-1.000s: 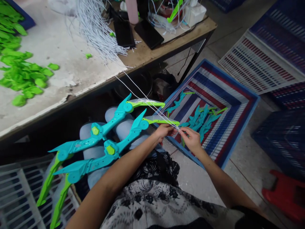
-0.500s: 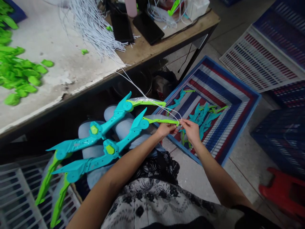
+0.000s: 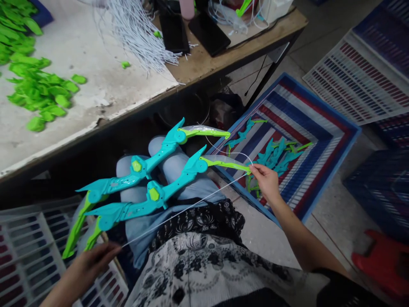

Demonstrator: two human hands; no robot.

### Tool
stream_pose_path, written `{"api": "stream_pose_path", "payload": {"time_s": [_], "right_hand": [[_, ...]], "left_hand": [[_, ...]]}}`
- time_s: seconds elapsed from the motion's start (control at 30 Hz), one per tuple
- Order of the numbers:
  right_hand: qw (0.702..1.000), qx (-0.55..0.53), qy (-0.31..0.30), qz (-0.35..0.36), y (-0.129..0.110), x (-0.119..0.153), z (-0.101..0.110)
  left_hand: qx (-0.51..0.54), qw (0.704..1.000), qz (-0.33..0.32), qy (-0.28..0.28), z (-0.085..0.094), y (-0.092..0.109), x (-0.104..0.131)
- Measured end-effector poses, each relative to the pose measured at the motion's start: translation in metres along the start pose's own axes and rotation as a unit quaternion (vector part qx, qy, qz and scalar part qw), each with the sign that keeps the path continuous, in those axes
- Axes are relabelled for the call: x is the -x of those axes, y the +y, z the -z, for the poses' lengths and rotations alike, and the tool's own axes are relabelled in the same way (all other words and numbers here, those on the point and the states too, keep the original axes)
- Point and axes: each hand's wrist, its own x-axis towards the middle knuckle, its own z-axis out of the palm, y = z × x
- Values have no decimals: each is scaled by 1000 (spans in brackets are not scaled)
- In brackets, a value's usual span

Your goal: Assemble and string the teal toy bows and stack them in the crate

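Note:
Two turquoise toy bows with lime-green limbs rest across the lap, the near bow (image 3: 188, 172) and the far bow (image 3: 159, 158). My right hand (image 3: 267, 182) is closed in a pinch at the near bow's right green tip, with a white cord there. From this tip the cord (image 3: 179, 214) runs taut to the lower left, where my left hand (image 3: 92, 264) has its fingers closed on it. The left hand is beside the near bow's left green limb. A loose length of cord loops from the right hand toward the far bow.
A worktable (image 3: 128, 96) bears green plastic parts (image 3: 44, 91), a bundle of white cords (image 3: 137, 34) and two phones (image 3: 209, 34). Right of the legs, a blue-rimmed crate (image 3: 332, 170) holds more turquoise-green bows (image 3: 275, 155). A white crate (image 3: 28, 247) stands at lower left, a red stool (image 3: 380, 260) at right.
My left hand has moved from the near bow's right tip to the lower left, drawing the cord taut. My right hand stays at the tip. The whole view has shifted slightly.

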Motion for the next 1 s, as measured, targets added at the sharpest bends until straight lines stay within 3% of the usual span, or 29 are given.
{"api": "stream_pose_path", "payload": {"time_s": [0.1, 0.2, 0.27, 0.3, 0.4, 0.5, 0.6, 0.7, 0.8, 0.93, 1.0], "right_hand": [[1000, 12, -2, -3, 1, 4, 1], [1000, 17, -22, -7, 2, 6, 2], [999, 27, -37, -6, 2, 6, 4], [999, 34, -40, 1, 2, 5, 5], [999, 21, -12, 24, 0, -4, 10], [993, -94, -28, -60, -6, -17, 18], [960, -239, -75, -127, -19, -30, 23], [950, -293, -79, -76, -37, -42, 19], [953, -286, -96, -35, -60, -55, 4], [976, -197, -96, 20, -86, -68, -27], [985, -133, -84, 70, -91, -73, -41]], "left_hand": [[9, 999, 36, 17, -15, -54, 33], [-11, 999, 47, -5, -22, -61, 43], [-22, 999, 22, -19, -17, -39, 32], [-30, 1000, 0, 3, -12, -22, 20], [-63, 981, -108, 149, -3, 38, -31], [-77, 967, -194, 147, -12, 84, -78], [-96, 970, -185, 129, -31, 95, -91], [-86, 978, -172, 78, -39, 86, -77], [-55, 981, -181, 29, -26, 87, -74], [26, 977, -195, 85, -5, 123, -124], [105, 977, -176, 63, -5, 149, -161]]}}
